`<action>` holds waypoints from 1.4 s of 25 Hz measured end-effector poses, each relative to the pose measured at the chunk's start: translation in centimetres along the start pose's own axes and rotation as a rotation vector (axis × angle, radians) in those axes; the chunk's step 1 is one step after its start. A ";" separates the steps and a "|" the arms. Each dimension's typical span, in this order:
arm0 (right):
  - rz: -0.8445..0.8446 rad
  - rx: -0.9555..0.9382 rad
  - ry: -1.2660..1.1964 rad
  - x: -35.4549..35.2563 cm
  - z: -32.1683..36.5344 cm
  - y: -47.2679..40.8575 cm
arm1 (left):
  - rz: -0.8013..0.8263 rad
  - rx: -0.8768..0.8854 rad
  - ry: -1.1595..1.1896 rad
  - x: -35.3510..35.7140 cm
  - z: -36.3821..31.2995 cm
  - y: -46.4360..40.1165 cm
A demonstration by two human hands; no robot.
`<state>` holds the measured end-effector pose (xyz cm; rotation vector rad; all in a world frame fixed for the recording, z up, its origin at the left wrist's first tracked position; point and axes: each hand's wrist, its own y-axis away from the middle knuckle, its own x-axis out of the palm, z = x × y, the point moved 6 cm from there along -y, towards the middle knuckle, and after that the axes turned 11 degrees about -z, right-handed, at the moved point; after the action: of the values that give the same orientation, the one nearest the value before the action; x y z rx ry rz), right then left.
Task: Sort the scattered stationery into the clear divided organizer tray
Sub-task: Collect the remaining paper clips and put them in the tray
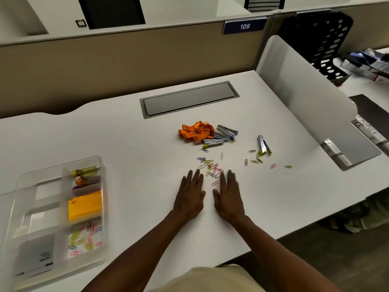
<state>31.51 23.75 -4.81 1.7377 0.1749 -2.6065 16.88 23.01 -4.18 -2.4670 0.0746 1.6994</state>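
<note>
Left hand (190, 197) and right hand (228, 197) lie flat on the white desk (126, 140), fingers straight, holding nothing, bare desk between them. Loose paper clips (211, 168) touch the fingertips; beyond lie staple removers (223, 134) and an orange lanyard (195, 131). Organizer tray (52, 218) sits well left of the left fingers, at the desk's near edge.

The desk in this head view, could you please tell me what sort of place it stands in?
Most likely an open-plan office workstation: a beige partition backs the white desk, a blue number plate reading 109 hangs on it, and a grey cable hatch is set into the desktop.
</note>
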 end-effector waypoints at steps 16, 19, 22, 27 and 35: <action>-0.141 0.028 0.031 -3.2 -7.4 -3.8 | -0.046 -0.048 -0.070 3.7 -4.0 -3.4; -0.224 0.361 0.119 -6.2 -14.1 -6.9 | -0.042 -0.026 -0.100 4.3 -5.0 -3.7; -0.022 0.522 0.187 -6.4 -18.7 -8.4 | 0.007 0.062 -0.103 4.7 -6.7 -4.1; -0.026 0.212 0.203 -3.3 -12.9 -5.2 | -0.019 0.109 -0.125 4.5 -7.6 -4.2; -0.014 -0.052 0.049 -3.7 -10.0 -10.6 | -0.077 -0.071 -0.111 2.9 -3.7 -6.2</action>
<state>41.40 35.01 -4.25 1.7902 0.2538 -2.5464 22.15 28.68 -5.05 -2.3856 -0.0928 1.8319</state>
